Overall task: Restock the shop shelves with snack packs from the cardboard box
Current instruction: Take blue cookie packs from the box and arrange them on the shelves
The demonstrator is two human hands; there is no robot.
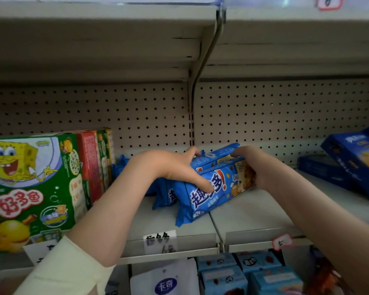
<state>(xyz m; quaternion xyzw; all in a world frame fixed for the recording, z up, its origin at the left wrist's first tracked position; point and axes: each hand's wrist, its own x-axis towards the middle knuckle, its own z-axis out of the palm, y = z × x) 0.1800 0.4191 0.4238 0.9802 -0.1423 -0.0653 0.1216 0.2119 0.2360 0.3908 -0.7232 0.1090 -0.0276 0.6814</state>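
Several blue cookie snack packs stand on edge on the grey shelf (pixel 254 213), in a row going back toward the pegboard. The front pack (pixel 211 192) tilts up to the right. My left hand (pixel 179 167) grips the packs from the left, thumb pressed on the front pack's face and fingers over the top of the pack behind (pixel 213 157). My right hand (pixel 251 165) grips the right end of the front pack, fingers curled over its top edge. The cardboard box is out of view.
Green cartoon snack boxes (pixel 32 184) and a red box (pixel 90 165) stand at the left of the shelf. Dark blue boxes (pixel 354 162) lie stacked at the right. Price tags (pixel 160 241) hang on the shelf's front rail. More blue packs (pixel 243 275) fill the shelf below.
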